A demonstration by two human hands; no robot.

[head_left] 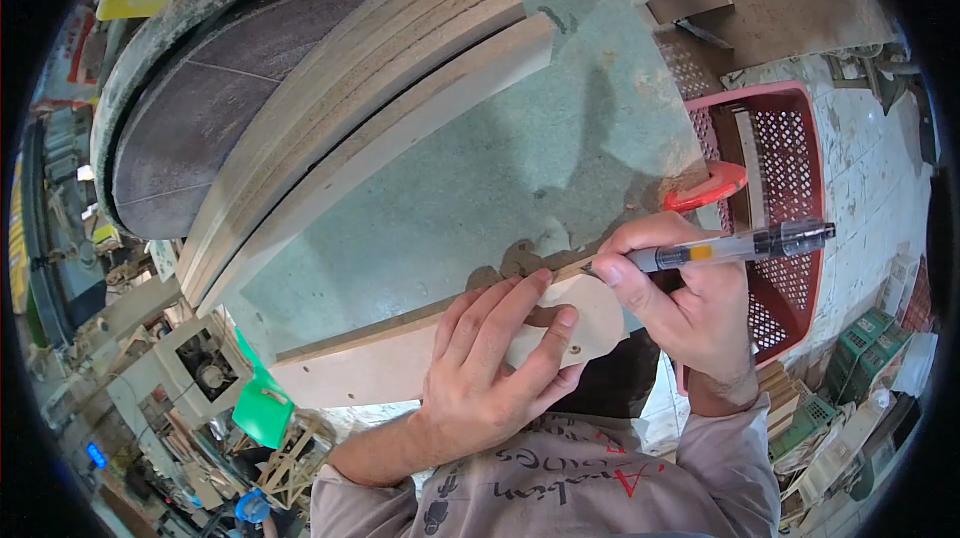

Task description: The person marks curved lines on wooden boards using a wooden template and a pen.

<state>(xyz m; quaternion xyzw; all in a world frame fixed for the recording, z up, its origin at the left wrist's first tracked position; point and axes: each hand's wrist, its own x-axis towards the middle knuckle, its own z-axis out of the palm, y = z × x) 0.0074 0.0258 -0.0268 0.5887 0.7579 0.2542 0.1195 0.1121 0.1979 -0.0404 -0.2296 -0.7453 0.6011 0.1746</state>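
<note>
A pale wooden board (350,366) lies along the near edge of a green-grey table (440,188). At its right end is a pale piece with a rounded end (590,313) and a small hole. My left hand (500,348) presses on this rounded piece, fingertips at the board's far edge and thumb on its face. In my right hand (685,303) is a pen (735,246) with a clear barrel and dark end. Its tip points left, at the upper edge of the rounded piece; my fingers partly hide it.
Curved wooden strips (370,108) lie across the table's far left, beside a large dark sanding disc (220,98). A red handle (708,188) juts out at the right edge. Beyond it stands a red plastic basket (815,188). A green plastic piece (262,408) is at the lower left.
</note>
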